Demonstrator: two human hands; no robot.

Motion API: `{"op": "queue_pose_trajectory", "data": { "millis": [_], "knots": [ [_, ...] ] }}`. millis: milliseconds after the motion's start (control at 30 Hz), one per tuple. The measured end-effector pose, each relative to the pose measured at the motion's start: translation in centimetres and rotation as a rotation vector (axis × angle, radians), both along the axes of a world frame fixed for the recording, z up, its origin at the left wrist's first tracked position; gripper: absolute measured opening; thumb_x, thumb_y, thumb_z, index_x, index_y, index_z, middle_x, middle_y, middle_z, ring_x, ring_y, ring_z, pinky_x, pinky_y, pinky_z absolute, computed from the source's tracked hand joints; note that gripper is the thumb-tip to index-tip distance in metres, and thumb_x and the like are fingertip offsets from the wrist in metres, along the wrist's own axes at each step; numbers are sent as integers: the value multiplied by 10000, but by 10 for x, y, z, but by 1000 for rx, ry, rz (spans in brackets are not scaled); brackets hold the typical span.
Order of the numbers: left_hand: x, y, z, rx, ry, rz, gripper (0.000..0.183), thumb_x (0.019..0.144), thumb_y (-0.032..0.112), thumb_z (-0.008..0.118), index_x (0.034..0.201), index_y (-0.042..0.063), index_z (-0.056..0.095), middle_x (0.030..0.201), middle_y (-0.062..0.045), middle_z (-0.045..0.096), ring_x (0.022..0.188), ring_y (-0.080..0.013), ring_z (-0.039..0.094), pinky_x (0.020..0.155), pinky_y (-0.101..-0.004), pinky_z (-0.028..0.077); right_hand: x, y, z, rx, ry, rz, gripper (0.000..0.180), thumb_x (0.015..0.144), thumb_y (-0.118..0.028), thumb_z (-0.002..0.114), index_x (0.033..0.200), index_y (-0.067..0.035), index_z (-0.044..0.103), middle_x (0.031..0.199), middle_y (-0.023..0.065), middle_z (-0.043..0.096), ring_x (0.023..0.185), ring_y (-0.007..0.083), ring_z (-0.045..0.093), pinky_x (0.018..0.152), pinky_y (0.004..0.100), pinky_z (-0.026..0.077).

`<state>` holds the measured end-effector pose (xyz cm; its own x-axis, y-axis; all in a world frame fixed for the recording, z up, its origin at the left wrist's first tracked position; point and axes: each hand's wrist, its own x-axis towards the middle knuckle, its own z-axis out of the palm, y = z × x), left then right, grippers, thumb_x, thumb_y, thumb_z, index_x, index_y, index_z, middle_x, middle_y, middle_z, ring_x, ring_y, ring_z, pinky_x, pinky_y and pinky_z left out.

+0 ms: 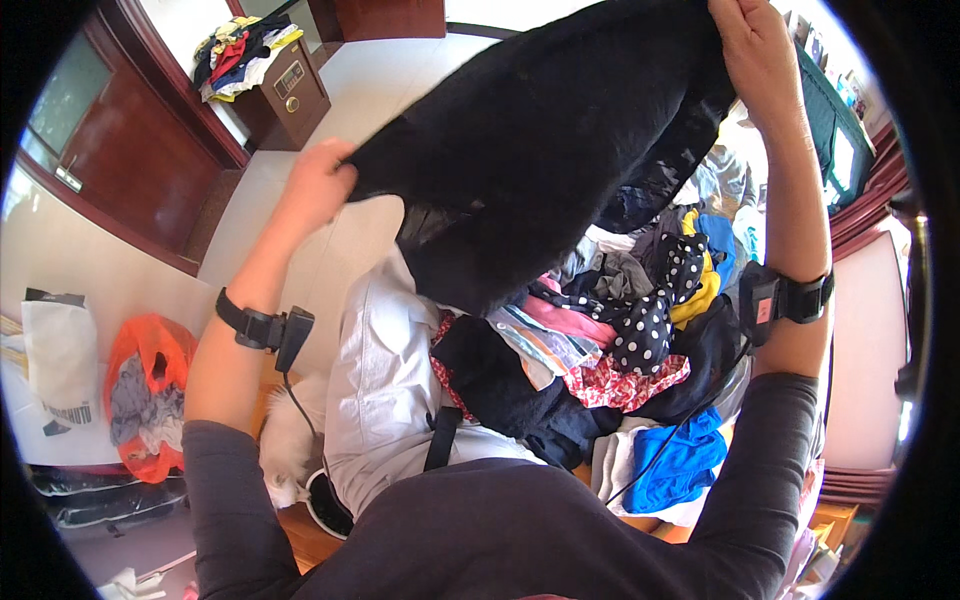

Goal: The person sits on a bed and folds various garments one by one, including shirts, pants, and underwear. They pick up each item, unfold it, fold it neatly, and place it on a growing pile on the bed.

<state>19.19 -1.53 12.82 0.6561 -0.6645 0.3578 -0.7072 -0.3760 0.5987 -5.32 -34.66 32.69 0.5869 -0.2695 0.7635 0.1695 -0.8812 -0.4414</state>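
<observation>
A large black garment (517, 142) is stretched in the air between my two hands. My left hand (319, 184) grips its lower left corner, and my right hand (757, 56) holds its upper right end. Part of the cloth hangs down towards my lap. Below it lies a heap of clothes: a black polka-dot cloth (643, 330), a pink cloth (566, 322), a striped cloth (536, 341), a red-and-white patterned cloth (630, 382) and a yellow cloth (697, 300). Another black cloth (502, 382) rests by my legs. The garment's exact kind cannot be told.
A folded blue cloth (675, 465) lies near my right elbow. On the left are an orange plastic bag (154, 397) with cloth in it and a white bag (60, 360). A white furry animal (289, 442) is beside my leg. A brown safe (289, 105) bears more clothes.
</observation>
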Motion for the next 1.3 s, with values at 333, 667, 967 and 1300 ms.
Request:
{"op": "queue_pose_trajectory", "data": {
  "millis": [333,667,967,1300],
  "knots": [
    [-26,122,127,-411,-272,62,207,956,2,512,1104,-8,657,1038,-11,655,970,-144,607,888,-267,467,-95,-75,-19,-364,-66,-295,333,1047,-208,499,1305,-77,663,1159,106,702,1076,150,646,986,288,457],
    [-201,223,93,118,133,-77,330,538,34,523,813,5,704,754,-120,648,667,-300,610,649,-370,485,-206,59,-106,135,556,551,253,841,-178,534,791,-24,728,716,87,715,637,233,691,649,367,559],
    [-184,257,30,424,434,73,282,725,-45,582,975,-12,708,873,-121,707,821,-250,706,773,-337,549,-151,55,-140,140,1065,463,188,810,-11,609,963,-3,716,876,102,722,829,275,702,789,367,537],
    [-117,230,-165,-165,877,321,689,968,149,638,1554,85,281,1440,-169,501,1340,-287,480,1078,-394,413,-57,36,-344,288,720,-17,375,898,-160,687,1240,-25,609,1067,176,699,1020,327,680,918,390,509]
  ]
}}
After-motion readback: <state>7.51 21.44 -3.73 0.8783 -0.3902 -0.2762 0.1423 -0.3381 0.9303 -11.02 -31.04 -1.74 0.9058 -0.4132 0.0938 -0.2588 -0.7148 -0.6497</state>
